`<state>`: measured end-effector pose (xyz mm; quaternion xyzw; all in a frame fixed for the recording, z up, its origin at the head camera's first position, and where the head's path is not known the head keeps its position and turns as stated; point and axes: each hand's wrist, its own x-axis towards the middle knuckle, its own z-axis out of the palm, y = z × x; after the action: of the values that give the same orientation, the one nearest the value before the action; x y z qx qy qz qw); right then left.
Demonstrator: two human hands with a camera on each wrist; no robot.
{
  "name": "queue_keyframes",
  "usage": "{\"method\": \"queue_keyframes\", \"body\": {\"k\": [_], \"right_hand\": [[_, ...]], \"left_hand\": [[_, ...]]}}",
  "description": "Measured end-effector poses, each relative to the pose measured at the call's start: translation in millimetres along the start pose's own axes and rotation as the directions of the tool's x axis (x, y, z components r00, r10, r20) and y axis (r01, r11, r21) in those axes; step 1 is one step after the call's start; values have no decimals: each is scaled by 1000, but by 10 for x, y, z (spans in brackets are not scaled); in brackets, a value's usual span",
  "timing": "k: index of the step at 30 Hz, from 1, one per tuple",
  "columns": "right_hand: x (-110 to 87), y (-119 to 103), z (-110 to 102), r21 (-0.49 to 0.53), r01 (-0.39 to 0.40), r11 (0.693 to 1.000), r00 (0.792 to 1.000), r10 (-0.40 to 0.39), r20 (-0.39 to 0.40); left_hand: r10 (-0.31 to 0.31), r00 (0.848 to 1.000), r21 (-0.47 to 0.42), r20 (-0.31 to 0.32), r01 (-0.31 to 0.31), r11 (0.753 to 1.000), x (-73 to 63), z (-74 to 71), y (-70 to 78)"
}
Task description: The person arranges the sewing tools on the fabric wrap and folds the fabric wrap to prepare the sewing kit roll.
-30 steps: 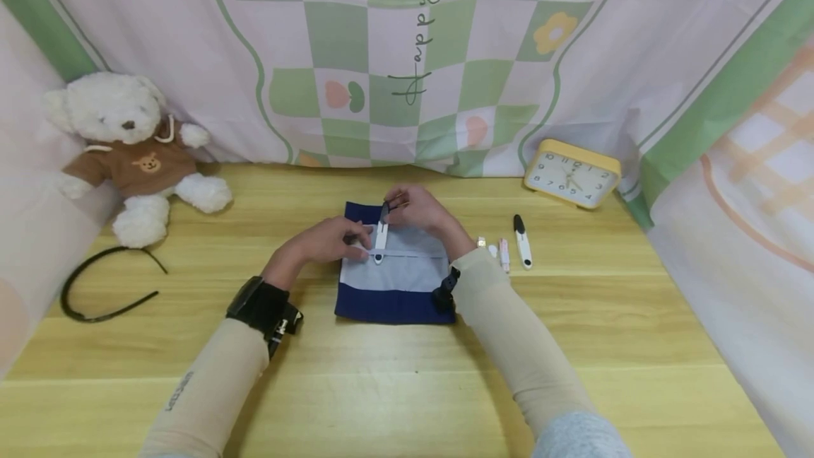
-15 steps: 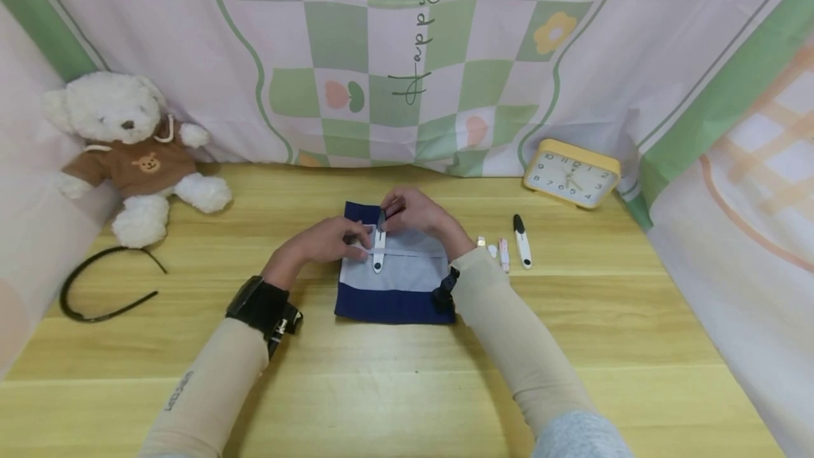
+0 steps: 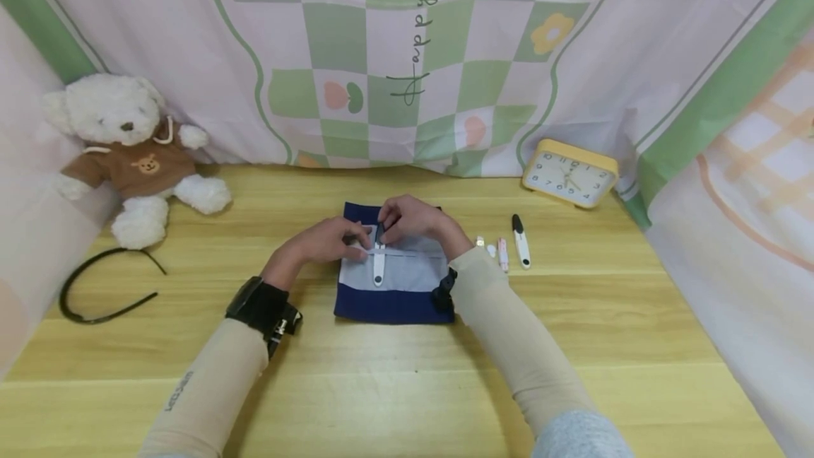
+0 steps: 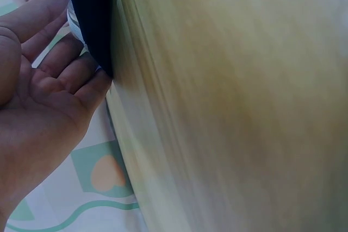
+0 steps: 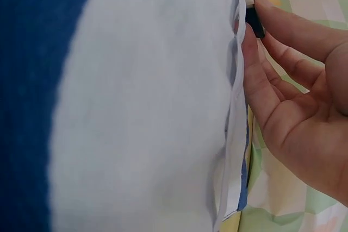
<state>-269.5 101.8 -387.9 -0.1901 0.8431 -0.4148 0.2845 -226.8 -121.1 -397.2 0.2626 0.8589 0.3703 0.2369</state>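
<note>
A fabric pouch (image 3: 394,306), navy at its ends and pale grey in the middle, lies flat with a thin pale strip (image 3: 413,254) across it. White thread snips (image 3: 379,271) with a black cap lie lengthwise on the grey part, crossing the strip. My right hand (image 3: 412,219) pinches their black end between thumb and fingers; in the right wrist view this black end (image 5: 254,23) shows at the fingertips beside the fabric edge. With thumb and index finger my left hand (image 3: 327,239) holds the strip near the pouch's left side. In the left wrist view, its fingers touch the navy edge (image 4: 92,20).
Right of the pouch lie similar black-capped snips (image 3: 521,242), a pink-and-white stick (image 3: 503,254) and small pale items (image 3: 492,251). A yellow clock (image 3: 570,174) stands back right. At left are a white teddy bear (image 3: 136,154) and a black headband (image 3: 70,288). A patterned curtain (image 3: 394,41) hangs behind.
My right hand has moved toward me, sliding the snips down across the strip, so their white end reaches nearer the front navy band. My left hand has stayed in place.
</note>
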Motion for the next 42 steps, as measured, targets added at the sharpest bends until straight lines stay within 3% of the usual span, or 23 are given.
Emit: {"method": "queue_keyframes", "body": {"k": [10,22,31,37,42], "right_hand": [[-21,-17,3,-14,-9,1000,998,9,54],[-26,-23,-1,-30,-19,999,999,20,51],[-132,-32,-133,-30,1,1000,1000,-1,9],[-268,-7,-262,58,14,998,998,-10,-67],[-408,72,-382,108,32,994,994,-20,-111]], "left_hand": [[-4,1000,1,-5,4,1000,13,18,-6],[11,1000,43,-8,-10,999,13,0,24],[64,994,100,-89,-55,993,42,-15,38],[103,990,128,-96,-90,988,107,54,61],[71,993,129,-95,-59,990,147,113,86]]}}
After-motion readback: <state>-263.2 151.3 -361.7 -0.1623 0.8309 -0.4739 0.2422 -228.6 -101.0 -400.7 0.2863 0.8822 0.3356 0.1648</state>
